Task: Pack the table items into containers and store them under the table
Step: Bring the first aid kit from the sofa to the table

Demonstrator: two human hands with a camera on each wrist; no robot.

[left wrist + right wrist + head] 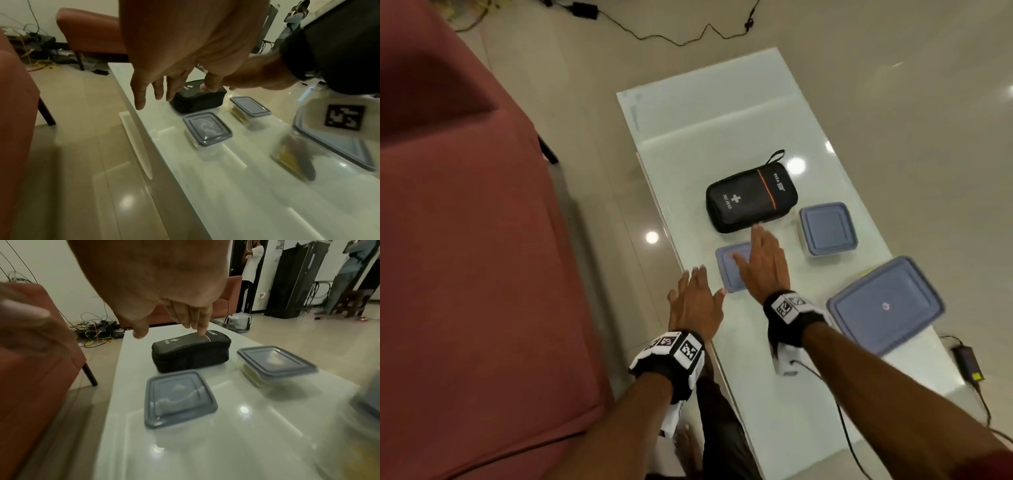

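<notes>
**Mia:** Where is the black first aid bag [751, 195]?

**Ben:** It lies flat in the middle of the white table [722, 113]. It is zipped shut, with a white cross on top and a small loop at its far end.

**Mia:** And the boxes?

**Ben:** There are three clear boxes with grey lids on. The small box [732, 270] sits just in front of the bag, on the near side. The second small box [828, 228] sits to the right of the bag, close to it. The big box [885, 305] is nearer to the person, by the right edge of the table.

**Mia:** What are the hands doing?

**Ben:** The right hand [763, 263] is flat over the small box, fingers straight and a little apart, pointing at the bag. I cannot tell if the tips touch the bag. The left hand [695, 301] is by the left edge of the table, fingers spread, holding nothing.

**Mia:** What else is there?

**Ben:** A red sofa [465, 240] stands to the left. Black cables [671, 36] lie on the shiny floor, and a black charger [970, 363] lies by the table on the right.
</notes>
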